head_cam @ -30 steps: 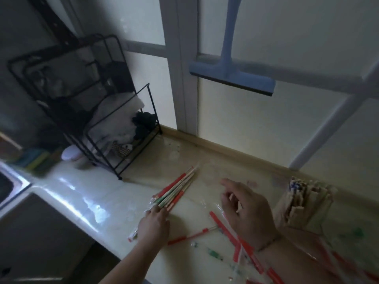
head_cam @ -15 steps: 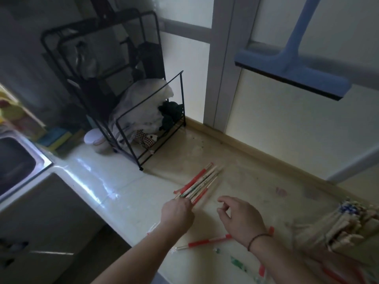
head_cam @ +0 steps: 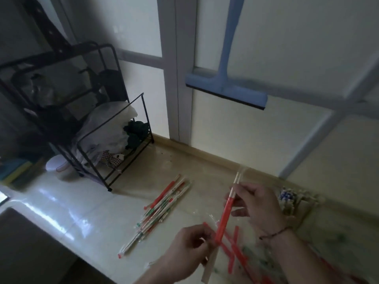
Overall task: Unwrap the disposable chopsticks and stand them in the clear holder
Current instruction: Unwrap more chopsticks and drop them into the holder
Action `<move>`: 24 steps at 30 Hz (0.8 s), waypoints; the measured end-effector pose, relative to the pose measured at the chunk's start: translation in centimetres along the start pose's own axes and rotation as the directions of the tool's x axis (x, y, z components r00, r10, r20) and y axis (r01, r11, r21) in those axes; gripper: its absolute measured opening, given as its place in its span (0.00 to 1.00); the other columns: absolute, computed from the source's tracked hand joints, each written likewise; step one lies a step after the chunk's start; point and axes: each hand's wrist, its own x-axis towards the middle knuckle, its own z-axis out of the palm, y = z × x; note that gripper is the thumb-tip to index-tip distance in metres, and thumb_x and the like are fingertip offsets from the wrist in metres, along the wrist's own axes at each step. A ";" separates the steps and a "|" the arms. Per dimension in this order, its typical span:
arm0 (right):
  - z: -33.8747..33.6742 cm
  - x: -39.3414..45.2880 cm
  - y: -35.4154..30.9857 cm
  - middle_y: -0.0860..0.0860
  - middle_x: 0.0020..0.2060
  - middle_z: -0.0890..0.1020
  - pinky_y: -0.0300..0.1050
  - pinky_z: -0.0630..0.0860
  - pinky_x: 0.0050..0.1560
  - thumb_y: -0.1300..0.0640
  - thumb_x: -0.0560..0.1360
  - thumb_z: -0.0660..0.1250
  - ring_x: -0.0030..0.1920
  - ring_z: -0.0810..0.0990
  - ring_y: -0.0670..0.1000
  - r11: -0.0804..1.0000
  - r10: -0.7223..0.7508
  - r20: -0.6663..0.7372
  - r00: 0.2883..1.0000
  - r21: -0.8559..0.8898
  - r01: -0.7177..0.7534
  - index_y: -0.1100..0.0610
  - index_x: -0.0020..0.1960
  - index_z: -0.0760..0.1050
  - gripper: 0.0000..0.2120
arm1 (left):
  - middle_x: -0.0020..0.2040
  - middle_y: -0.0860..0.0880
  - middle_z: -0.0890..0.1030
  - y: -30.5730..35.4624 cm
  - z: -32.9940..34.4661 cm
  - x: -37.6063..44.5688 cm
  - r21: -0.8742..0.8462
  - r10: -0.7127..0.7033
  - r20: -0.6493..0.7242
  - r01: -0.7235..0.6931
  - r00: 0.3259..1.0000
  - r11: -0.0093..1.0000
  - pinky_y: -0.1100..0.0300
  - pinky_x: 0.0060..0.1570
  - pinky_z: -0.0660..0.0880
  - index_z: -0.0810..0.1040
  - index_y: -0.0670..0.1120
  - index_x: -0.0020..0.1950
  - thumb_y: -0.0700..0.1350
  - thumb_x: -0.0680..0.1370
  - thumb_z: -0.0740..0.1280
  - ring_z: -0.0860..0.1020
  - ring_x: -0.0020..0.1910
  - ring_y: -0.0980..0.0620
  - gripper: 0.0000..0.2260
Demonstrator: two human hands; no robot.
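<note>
Nearest to me, my left hand (head_cam: 189,252) pinches the lower end of a red-wrapped pair of chopsticks (head_cam: 224,219), fingers curled around the wrapper so it has something to pull against. A little farther on, my right hand (head_cam: 259,206) grips the same pair higher up, thumb and fingers closed on it just where the red sleeve ends and the bare wooden tips stick out toward the wall; holding it at both ends, raised off the surface (head_cam: 86,203), looks to me like the setup for sliding the sleeve off. Under and around my hands lie spent wrappers (head_cam: 239,255), red strips and clear film, dropped close by, though blur makes them hard to separate. To the left, the pile of still-wrapped chopsticks (head_cam: 164,203) lies flat, fanned roughly parallel within easy reach of my left hand. To the right, just beyond my right wrist, the clear holder (head_cam: 295,203) stands packed with bare sticks, near enough for a short drop-in; its walls are too faint for me to trace. Farther back a black wire rack (head_cam: 114,136) holds bags and cloths, and a blue squeegee (head_cam: 225,87) hangs on the window.
</note>
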 end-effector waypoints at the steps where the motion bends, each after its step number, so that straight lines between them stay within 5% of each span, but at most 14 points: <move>1: -0.9 -0.6 -0.6 0.57 0.35 0.85 0.44 0.79 0.29 0.61 0.78 0.66 0.35 0.85 0.55 0.999 -0.043 -0.044 0.998 -0.014 0.042 0.60 0.42 0.82 0.09 | 0.36 0.47 0.82 0.5 1.3 -0.2 -0.016 0.022 -0.014 -0.023 1.000 1.000 0.57 0.36 0.77 0.82 0.51 0.41 0.51 0.72 0.71 0.80 0.34 0.49 0.05; 7: -6.8 -5.1 -4.1 0.55 0.31 0.85 0.49 0.82 0.31 0.62 0.77 0.67 0.31 0.84 0.53 0.955 -0.294 -0.237 0.926 -0.036 0.294 0.57 0.36 0.82 0.11 | 0.33 0.42 0.81 0.8 7.3 -1.6 -0.095 0.151 0.109 -0.141 0.983 0.986 0.58 0.34 0.71 0.83 0.44 0.45 0.57 0.75 0.69 0.78 0.31 0.47 0.16; 16: -12.3 -8.6 -3.5 0.55 0.32 0.85 0.53 0.83 0.36 0.60 0.76 0.69 0.33 0.85 0.55 0.943 -0.324 -0.332 0.886 -0.035 0.332 0.58 0.39 0.83 0.08 | 0.31 0.46 0.80 2.7 11.8 -2.1 -0.108 0.088 0.375 -0.051 0.923 0.993 0.62 0.32 0.71 0.73 0.28 0.46 0.55 0.77 0.67 0.76 0.28 0.52 0.27; 24: -14.5 -10.4 -3.7 0.53 0.33 0.85 0.44 0.81 0.31 0.59 0.76 0.68 0.35 0.85 0.54 0.933 -0.354 -0.301 0.886 -0.049 0.356 0.58 0.41 0.83 0.08 | 0.27 0.48 0.77 3.8 14.1 -2.7 -0.132 0.089 0.408 -0.038 0.909 0.991 0.64 0.27 0.67 0.76 0.36 0.46 0.56 0.76 0.66 0.72 0.24 0.55 0.21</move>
